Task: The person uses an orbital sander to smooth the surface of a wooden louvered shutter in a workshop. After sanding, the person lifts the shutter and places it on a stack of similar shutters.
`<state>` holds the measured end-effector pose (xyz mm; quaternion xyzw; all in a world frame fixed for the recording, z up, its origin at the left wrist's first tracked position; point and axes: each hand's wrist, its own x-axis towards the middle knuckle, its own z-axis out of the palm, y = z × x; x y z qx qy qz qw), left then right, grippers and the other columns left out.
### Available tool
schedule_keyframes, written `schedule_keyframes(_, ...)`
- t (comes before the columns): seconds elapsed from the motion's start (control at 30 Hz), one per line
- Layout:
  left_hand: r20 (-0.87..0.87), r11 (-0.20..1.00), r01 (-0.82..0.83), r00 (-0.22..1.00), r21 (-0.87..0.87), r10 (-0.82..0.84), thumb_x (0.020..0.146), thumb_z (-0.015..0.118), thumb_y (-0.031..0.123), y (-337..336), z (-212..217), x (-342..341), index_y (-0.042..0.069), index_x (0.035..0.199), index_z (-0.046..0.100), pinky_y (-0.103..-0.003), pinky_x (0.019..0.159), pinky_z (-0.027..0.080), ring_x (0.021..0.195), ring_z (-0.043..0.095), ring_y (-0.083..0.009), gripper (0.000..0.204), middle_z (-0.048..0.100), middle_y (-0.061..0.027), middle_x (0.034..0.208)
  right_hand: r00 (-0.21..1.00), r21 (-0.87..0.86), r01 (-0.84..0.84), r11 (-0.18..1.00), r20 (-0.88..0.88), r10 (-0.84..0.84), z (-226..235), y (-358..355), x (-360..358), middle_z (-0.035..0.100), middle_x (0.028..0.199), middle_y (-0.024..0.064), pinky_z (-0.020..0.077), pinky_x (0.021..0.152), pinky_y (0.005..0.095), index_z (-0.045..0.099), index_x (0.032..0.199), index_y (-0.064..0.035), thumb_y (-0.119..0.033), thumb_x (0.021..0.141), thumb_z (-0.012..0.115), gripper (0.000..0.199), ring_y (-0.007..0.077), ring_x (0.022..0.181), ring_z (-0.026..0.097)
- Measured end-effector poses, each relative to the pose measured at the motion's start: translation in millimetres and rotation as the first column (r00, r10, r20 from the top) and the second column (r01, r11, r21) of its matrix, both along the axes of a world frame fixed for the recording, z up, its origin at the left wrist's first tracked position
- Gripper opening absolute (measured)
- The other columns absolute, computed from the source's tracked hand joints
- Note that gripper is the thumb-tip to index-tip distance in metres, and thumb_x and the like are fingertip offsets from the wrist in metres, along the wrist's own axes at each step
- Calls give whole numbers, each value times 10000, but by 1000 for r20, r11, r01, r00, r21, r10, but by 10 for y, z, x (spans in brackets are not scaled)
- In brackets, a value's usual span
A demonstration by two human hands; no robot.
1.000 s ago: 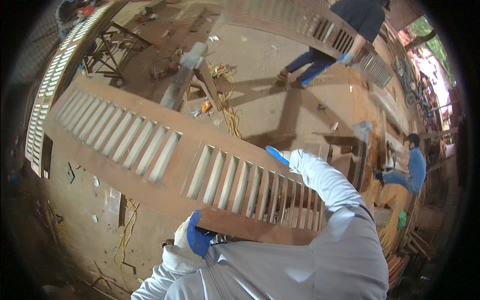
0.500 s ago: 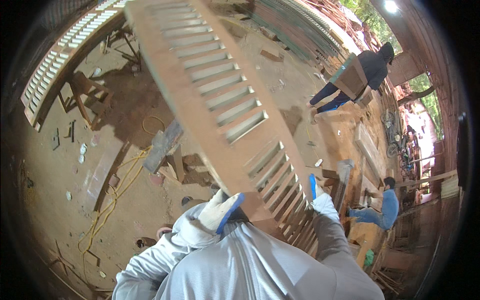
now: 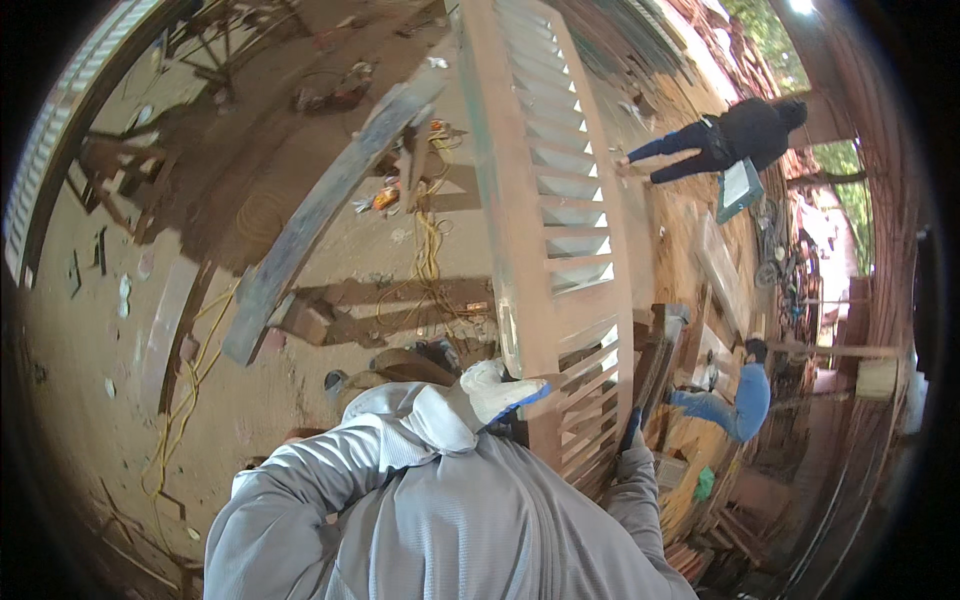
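A long louvered wooden shutter (image 3: 528, 290), brown with slanted slats, stands in front of me and stretches away toward the top of the view. My left hand (image 3: 500, 392), in a white glove with blue on it, grips its left edge with the thumb lying over the face. On the opposite edge my right hand (image 3: 632, 432) holds on lower down; only its dark blue glove part shows, and most of its fingers are hidden. The shutter's lower end runs down past my grey jacket, out of sight.
To the left a long worn timber beam (image 3: 330, 220) rests on a support, with yellow cable (image 3: 425, 250) beyond it. Another louvered panel (image 3: 60, 130) is at far left. At right, one person (image 3: 755, 140) carries a board; another in blue (image 3: 745, 400) crouches by timber.
The shutter has swung from slanting up-left to nearly straight ahead, both my hands still on it. The beam at left shows more fully. The dark-clothed person has turned and moved slightly right.
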<state>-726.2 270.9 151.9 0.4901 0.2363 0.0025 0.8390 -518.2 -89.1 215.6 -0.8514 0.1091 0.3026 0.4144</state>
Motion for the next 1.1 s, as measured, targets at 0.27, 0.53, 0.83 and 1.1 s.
schedule_keyframes(0.27,-112,922,385,915,-41,-387,803,705,550,545,242,1123,38,1126,698,-325,721,513,815,664,-167,606,713,-95,964,998,-497,-42,867,19,59,156,180,181,667,1094,183,499,812,406,599,1241,-24,-600,941,470,662,308,956,639)
schedule_keyframes(0.53,-203,864,499,855,71,-477,805,739,472,882,-203,2545,-106,1042,642,-337,664,540,798,671,-185,633,693,-159,935,952,-425,278,861,2,-306,-85,611,847,666,1091,195,496,820,413,605,1227,-21,-592,943,466,652,324,967,636)
schedule_keyframes(0.83,-106,698,630,712,-340,-694,838,736,437,2044,-738,5159,-22,1064,686,-300,649,523,741,659,-166,514,697,-82,901,888,-436,419,796,13,-460,-460,1801,2871,664,1088,209,492,829,421,613,1210,-18,-582,945,461,642,341,980,633)
schedule_keyframes(1.1,-126,740,668,729,-83,-672,845,725,417,3422,189,7220,-2,1033,679,-325,619,522,714,644,-167,461,671,-67,849,889,-427,421,800,19,-458,-389,2976,4627,662,1085,221,488,838,428,619,1196,-15,-574,947,456,633,357,991,631)
